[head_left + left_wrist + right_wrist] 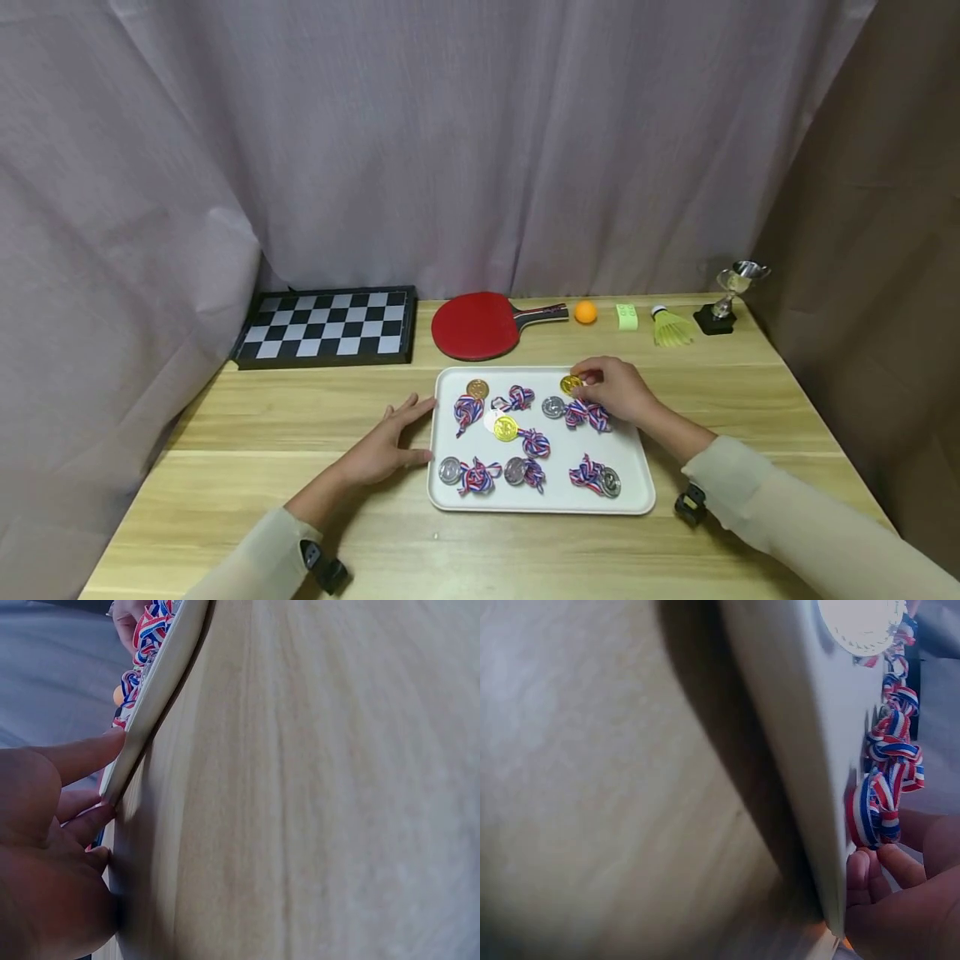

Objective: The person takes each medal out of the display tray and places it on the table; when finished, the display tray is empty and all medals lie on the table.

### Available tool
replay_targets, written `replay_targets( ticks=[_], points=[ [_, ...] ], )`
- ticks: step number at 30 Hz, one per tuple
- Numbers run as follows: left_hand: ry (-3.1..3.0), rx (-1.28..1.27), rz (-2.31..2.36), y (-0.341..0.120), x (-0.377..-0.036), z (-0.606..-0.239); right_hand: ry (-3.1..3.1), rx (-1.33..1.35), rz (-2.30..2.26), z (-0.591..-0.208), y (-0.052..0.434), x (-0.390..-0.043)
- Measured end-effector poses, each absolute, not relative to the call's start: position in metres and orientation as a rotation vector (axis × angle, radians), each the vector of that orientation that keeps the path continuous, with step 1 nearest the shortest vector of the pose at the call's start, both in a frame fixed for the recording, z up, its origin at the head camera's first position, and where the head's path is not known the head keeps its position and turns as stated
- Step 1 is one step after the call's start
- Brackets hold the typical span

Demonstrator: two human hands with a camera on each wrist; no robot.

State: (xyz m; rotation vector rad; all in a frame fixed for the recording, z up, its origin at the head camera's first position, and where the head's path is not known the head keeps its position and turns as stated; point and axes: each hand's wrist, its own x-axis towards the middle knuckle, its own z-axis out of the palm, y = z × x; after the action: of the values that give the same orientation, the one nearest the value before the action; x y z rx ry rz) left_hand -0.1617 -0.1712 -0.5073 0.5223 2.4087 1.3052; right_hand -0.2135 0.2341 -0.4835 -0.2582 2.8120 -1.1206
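While the left hand (386,446) lies flat against the white tray's (641,492) left rim, the right hand (618,390) pinches a gold medal (570,384) at the tray's far edge, so the work looks barely begun: seven more ribboned medals lie untouched inside.

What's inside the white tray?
The white tray holds gold and silver medals with red, white and blue ribbons. The right hand covers part of one ribbon.
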Motion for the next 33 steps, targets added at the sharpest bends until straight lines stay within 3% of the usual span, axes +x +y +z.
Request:
replay_targets(
  ticks=[22, 33],
  points=[
    [2.412, 0.543, 1.288, -0.171, -0.161, -0.505, 2.708, -0.200, -1.260, -0.481, 0.238, -0.217],
    [2.413, 0.541, 1.281, -0.171, -0.162, -0.506, 2.479, -0.109, -1.583, -0.472, 0.264, -0.224]
  ],
)
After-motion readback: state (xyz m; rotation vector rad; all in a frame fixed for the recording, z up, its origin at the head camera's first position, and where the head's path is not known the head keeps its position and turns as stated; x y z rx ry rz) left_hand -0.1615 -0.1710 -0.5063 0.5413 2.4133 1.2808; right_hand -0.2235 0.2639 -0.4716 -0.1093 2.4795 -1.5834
